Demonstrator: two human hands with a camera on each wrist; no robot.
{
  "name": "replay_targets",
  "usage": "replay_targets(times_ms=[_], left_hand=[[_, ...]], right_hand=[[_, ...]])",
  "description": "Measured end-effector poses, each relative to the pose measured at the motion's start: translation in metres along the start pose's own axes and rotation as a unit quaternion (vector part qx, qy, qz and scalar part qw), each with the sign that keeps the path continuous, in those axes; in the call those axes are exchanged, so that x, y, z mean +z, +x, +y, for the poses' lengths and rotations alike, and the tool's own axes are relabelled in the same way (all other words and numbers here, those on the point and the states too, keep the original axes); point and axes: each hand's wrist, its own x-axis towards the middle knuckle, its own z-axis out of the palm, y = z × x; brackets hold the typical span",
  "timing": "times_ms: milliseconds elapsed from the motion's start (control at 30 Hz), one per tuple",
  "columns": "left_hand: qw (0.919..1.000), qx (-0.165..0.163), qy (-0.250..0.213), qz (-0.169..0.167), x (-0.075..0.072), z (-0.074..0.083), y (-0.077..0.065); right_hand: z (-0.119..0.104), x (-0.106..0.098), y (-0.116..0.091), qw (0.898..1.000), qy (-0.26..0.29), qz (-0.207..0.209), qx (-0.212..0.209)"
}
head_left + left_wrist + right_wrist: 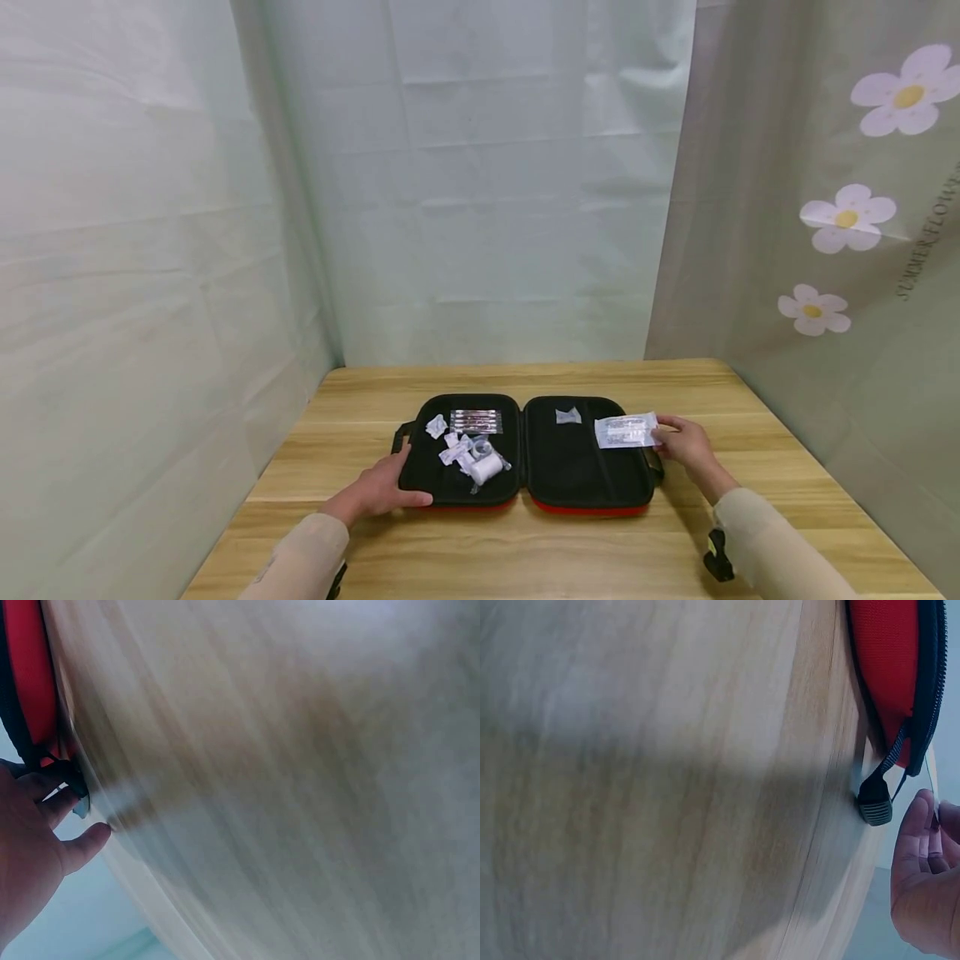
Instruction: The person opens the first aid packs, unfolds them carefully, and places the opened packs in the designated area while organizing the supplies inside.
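A black-lined zip case [570, 475] with a red shell lies unfolded on the table. My left hand [382, 486] rests against its left half, the thumb spread along the front rim and the fingers by the left edge near the strap handle. At the case's right edge, my right hand [686, 446] pinches the end of a flat white packet [626, 431] with bluish print, held over the right half. In the right wrist view, finger and thumb meet on the packet's thin edge. The left half holds a white bandage roll [486, 469], a tape roll [482, 447] and small white packets [454, 452].
A clear pack of swabs [476, 422] lies at the back of the left half, beside a crumpled wrapper [436, 426]. Another small clear sachet [568, 416] sits in the right half. Around the case is a wooden table [540, 554], with pale curtains [495, 208] behind it.
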Motion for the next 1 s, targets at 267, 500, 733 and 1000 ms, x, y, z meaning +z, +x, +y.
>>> replay_targets(times_ms=[267, 500, 733, 1000], left_hand=[[1.0000, -0.002, 0.002, 0.002, -0.001, 0.002, -0.003], [1.0000, -0.002, 0.002, 0.004, -0.001, 0.004, -0.004], [1.0000, 0.003, 0.004, 0.007, 0.000, 0.002, -0.003], [0.9999, 0.006, 0.003, 0.008, -0.001, 0.003, -0.004]], right_hand=[[0.002, 0.006, 0.003, 1.000, -0.011, -0.002, -0.005], [-0.002, 0.010, 0.001, 0.999, -0.037, 0.000, -0.014], [-0.002, 0.012, 0.002, 0.998, -0.056, 0.009, -0.014], [-0.002, 0.013, 0.001, 0.999, -0.010, 0.032, -0.007]])
